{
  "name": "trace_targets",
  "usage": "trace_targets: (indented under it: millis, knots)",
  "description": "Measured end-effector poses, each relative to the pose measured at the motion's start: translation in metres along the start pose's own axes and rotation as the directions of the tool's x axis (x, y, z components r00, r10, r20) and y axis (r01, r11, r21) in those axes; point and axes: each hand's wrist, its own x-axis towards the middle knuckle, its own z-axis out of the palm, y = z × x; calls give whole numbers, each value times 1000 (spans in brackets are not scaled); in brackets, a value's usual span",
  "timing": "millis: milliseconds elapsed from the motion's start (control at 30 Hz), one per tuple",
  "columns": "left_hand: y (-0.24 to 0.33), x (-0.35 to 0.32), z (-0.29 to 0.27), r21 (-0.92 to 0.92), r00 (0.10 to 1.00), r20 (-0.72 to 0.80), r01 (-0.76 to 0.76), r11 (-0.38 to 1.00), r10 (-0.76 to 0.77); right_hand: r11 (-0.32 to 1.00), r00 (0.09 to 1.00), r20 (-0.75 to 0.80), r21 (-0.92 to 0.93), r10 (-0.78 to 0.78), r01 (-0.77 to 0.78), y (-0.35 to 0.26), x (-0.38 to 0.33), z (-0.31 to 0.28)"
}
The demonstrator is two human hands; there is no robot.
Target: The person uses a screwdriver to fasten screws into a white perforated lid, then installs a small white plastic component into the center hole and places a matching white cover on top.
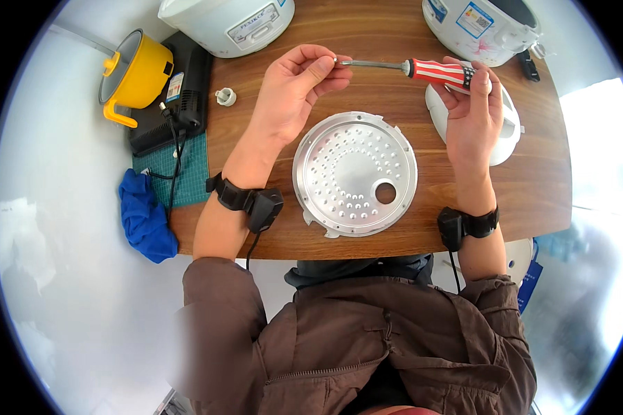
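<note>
Your left hand (291,90): thumb and forefinger pinched together on a small bright piece (336,61), too small to identify; whether it touches the screwdriver tip cannot be told. Your right hand (476,114): fingers curled closed around the screwdriver (436,72), smooth rounded handle in red and white stripes with a dark starred end, slim metal shaft lying nearly level, tip at the left fingers. Handle's butt partly covered by your thumb.

Below, between your forearms: round metal disc (353,169), shiny, dimpled in rings, one round hole, small tabs at rim; flat on the wood-grain surface (432,207). Smooth white shell (509,131), curved, partly hidden behind your right hand. Far edge: two glossy white appliance bodies (221,28) (457,34), both cut off by the frame.
</note>
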Motion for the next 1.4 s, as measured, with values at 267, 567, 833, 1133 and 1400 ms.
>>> trace_targets:
  millis: [267,567,833,1133,1400]
  knots:
    - [-8,1,3,-23,999,10,-33,999,33,1000,1000,-26,-19,-3,3,6,-2,0]
    - [-9,1,5,-67,994,0,-108,992,108,997,997,0,-22,-72,72,6,-6,3]
    - [-8,1,6,-91,985,30,-164,982,167,999,998,-23,7,-51,51,7,-9,6]
    - [-9,1,4,-141,986,48,-150,979,158,1000,999,-46,22,-13,14,10,-10,8]
    - [-8,1,8,-21,983,-4,-186,982,186,994,995,-19,-47,-101,100,5,-12,12]
